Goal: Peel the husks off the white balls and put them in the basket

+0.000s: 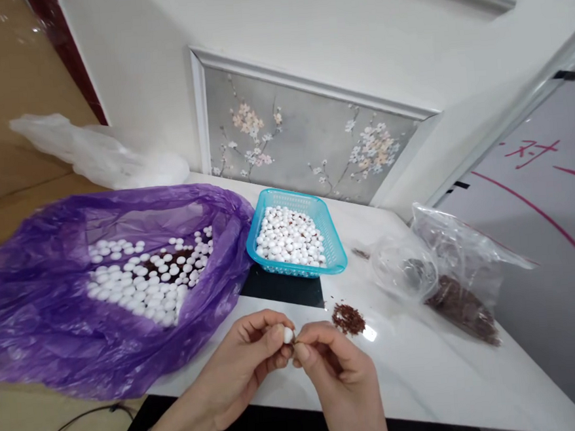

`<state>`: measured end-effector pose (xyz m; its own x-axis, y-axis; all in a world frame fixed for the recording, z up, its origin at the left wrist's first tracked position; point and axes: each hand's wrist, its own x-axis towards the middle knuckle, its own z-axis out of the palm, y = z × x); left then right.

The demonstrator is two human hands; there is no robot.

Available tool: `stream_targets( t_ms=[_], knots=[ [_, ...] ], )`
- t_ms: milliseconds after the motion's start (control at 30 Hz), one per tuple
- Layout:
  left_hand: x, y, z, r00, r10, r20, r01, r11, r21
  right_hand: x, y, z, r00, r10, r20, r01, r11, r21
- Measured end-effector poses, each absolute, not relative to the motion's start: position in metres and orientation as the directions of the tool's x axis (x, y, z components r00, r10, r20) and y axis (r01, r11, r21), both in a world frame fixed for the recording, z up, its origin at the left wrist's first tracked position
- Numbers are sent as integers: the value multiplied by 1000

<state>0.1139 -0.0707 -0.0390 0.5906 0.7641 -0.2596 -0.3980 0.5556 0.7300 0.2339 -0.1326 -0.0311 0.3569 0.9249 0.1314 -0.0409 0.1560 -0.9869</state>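
My left hand [258,352] pinches a small white ball [288,335] between thumb and fingertips, above the near edge of the white table. Close against it, the thumb and forefinger of my right hand [334,363] are pressed together beside the ball. Whatever they pinch is too small to make out. Just beyond my right hand lies a little heap of reddish-brown bits [348,319]. Ahead of both hands stands a blue plastic basket [336,238], filled with similar white balls [289,238], with brown specks among them.
A purple plastic bag [44,324] spreads open at left, holding white balls and brown bits. A clear round tub [404,270] and a clear bag of brown material [464,308] sit at right. Behind are a floral wall panel [301,136] and a whiteboard [540,237].
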Motion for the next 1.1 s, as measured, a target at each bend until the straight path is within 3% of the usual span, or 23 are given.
stream_targets(
  t_ms=[233, 633, 833, 1100],
  knots=[
    [112, -71, -43, 568, 797, -203, -392, 480, 785, 232, -133, -35, 314, 931, 188, 38, 186, -982],
    [112, -70, -55, 502, 843, -191, -348, 399, 848, 231, -134, -51, 290, 952, 96, 70, 79, -994],
    [113, -74, -57, 521, 839, -158, -409, 408, 816, 230, -134, -57, 362, 932, 12, -3, 14, -1000],
    [114, -78, -57, 503, 856, -124, -443, 378, 813, 233, -127, -65, 309, 950, -48, -123, -10, -992]
  ],
)
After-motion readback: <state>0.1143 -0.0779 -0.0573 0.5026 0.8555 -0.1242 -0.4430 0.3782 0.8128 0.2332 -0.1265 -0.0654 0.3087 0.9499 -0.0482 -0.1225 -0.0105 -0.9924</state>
